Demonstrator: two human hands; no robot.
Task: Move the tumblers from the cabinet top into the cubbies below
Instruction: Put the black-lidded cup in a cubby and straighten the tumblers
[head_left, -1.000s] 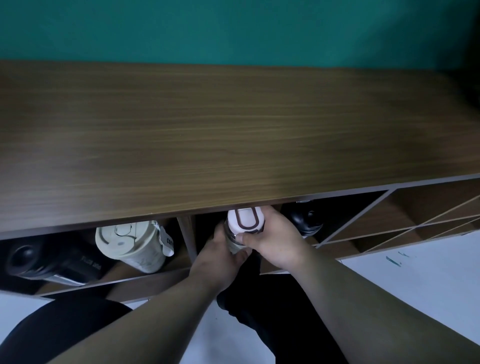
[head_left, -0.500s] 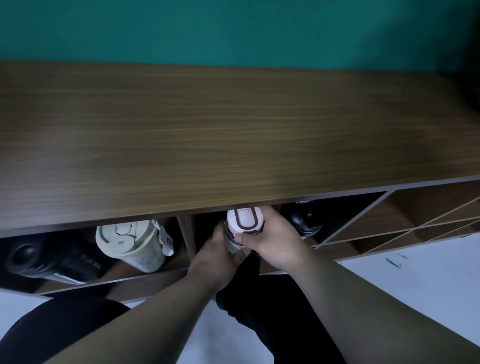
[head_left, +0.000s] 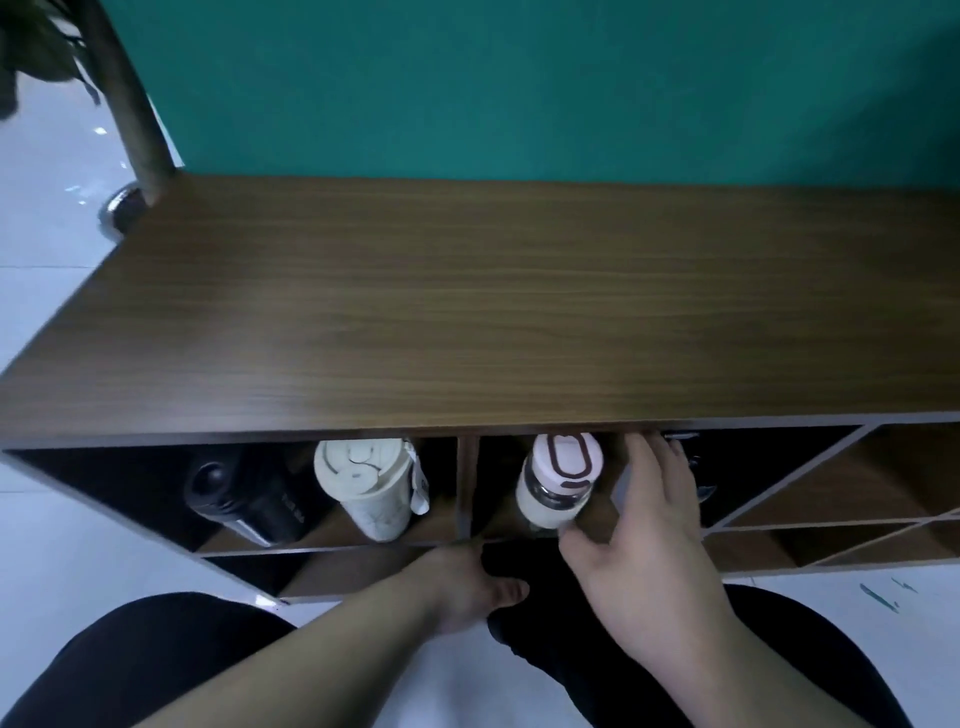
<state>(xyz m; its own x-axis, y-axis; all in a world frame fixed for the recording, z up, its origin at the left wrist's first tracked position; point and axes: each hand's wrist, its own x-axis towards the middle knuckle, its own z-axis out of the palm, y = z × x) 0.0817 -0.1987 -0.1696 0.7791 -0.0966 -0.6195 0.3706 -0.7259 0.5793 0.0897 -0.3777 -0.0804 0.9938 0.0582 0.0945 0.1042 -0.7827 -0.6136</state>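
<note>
The wooden cabinet top (head_left: 467, 312) carries no tumblers. In the middle cubby stands a white tumbler with a pink lid (head_left: 558, 483), tilted slightly left. My right hand (head_left: 644, 525) is just to its right, fingers spread, thumb close to the tumbler's base, holding nothing. My left hand (head_left: 467, 587) is lower, at the front edge of the shelf below that cubby, and is empty. The left cubby holds a black tumbler (head_left: 244, 493) and a cream tumbler (head_left: 369, 483). A dark tumbler (head_left: 693, 457) is mostly hidden behind my right hand.
A teal wall (head_left: 519, 78) backs the cabinet. A metal pole (head_left: 130, 104) on a round base stands at its far left corner, under plant leaves. Cubbies with diagonal dividers (head_left: 800, 483) lie to the right. White floor surrounds the cabinet; my dark-clothed legs are below.
Both hands have let go of the white tumbler, which now stands alone in the cubby. My left hand dropped to the shelf edge, my right hand shifted right. The view has pulled back.
</note>
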